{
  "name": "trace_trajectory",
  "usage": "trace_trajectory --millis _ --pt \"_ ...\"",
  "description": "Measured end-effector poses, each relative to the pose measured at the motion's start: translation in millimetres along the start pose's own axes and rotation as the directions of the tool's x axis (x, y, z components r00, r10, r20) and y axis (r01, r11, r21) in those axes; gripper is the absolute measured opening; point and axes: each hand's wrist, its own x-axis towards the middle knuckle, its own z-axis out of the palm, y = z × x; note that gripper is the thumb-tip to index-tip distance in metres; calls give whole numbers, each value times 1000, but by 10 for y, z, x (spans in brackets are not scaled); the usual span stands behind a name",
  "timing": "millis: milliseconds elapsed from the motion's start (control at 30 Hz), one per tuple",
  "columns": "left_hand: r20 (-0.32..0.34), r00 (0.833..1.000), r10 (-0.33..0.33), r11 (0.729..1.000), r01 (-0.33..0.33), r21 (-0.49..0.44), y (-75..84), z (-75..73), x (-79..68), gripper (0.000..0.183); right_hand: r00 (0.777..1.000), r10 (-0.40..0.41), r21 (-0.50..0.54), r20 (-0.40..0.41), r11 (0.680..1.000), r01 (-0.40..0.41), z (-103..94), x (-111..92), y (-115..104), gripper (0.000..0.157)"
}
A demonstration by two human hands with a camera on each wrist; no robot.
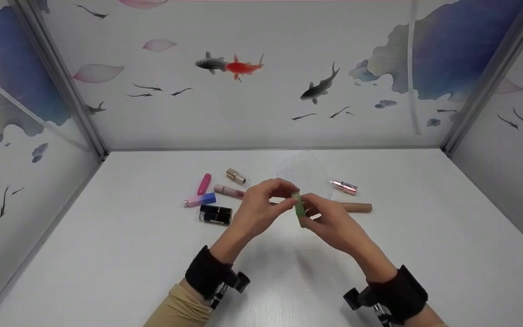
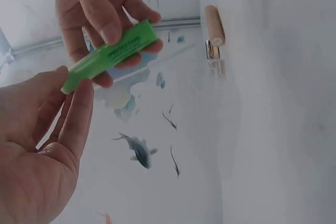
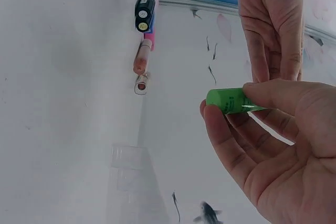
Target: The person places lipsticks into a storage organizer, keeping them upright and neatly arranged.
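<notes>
The work in hand looks to be part-way through. The green tube (image 1: 298,204) is up off the table (image 1: 152,254), between the two hands, and not yet set down. Both of its ends look in place, but whether a cap has been loosened I cannot tell. No other thing is in the hands: the rest lie on the table, so whatever handling they may need seems left to do.

The left hand (image 1: 261,202) is nearly closed at the fingertips, pinching the narrower end of the tube between thumb and forefinger. The right hand (image 1: 334,222) holds the wider part, thumb on one side and fingers on the other, with only the tube's thickness between them. The tube is tilted, and printing shows along its side in the left wrist view.

Toward the left lie a pink tube (image 1: 204,184), a gold lipstick (image 1: 237,176), a pale pink tube (image 1: 229,191), a blue and pink lipstick (image 1: 200,200) and two black tubes (image 1: 216,214) side by side. Beyond the hands lies a clear plastic piece (image 1: 306,168); to its right are a shiny lipstick (image 1: 344,187) and a brown tube (image 1: 357,207).
</notes>
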Motion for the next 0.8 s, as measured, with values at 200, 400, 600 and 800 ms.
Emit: trace_trajectory --millis 200,400,600,800 --pt "-88 996 -30 997 24 -67 85 131 107 25 994 44 47 -101 998 -40 -58 43 23 33" --pt "-158 987 -2 995 -14 -99 119 222 239 23 977 64 36 -205 998 -58 -110 103 -9 35" --pt "-228 971 75 991 -98 -90 192 335 378 22 935 57 30 -349 998 -49 -192 186 -40 33" --pt "-313 945 92 991 -119 -68 244 458 537 18 881 10 -89 -473 994 -60 -279 305 -18 32"
